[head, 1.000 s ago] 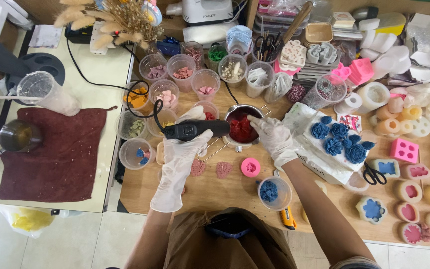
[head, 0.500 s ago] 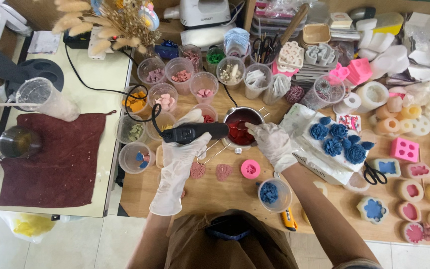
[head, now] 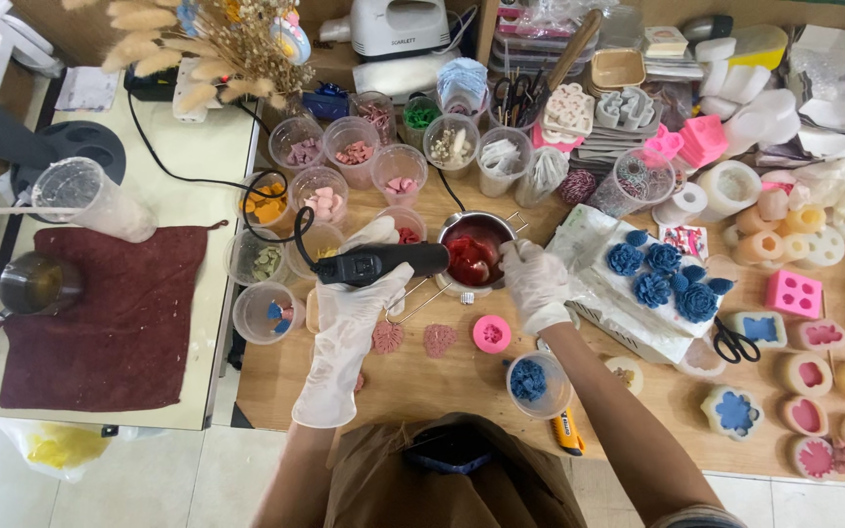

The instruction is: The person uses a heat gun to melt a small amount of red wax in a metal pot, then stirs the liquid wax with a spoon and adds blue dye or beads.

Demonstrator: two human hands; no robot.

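Observation:
Both my hands wear white gloves. My left hand (head: 354, 313) grips a black corded heat gun (head: 383, 262), held level with its nozzle pointing right at a small metal pot (head: 471, 256) of red melted wax. My right hand (head: 532, 284) holds the pot's right rim. In front of the pot on the wooden table lie two pink heart-shaped pieces (head: 413, 339) and a round pink mould (head: 491, 333). A clear cup holding a blue flower (head: 537, 381) stands near my right forearm.
Several plastic cups of coloured wax bits (head: 349, 156) crowd behind the pot. Blue wax flowers (head: 662, 274) rest on white paper at right, with scissors (head: 733, 342) and many silicone moulds (head: 814, 376). A dark red towel (head: 110, 313) and saucepan (head: 26, 286) are on the left table.

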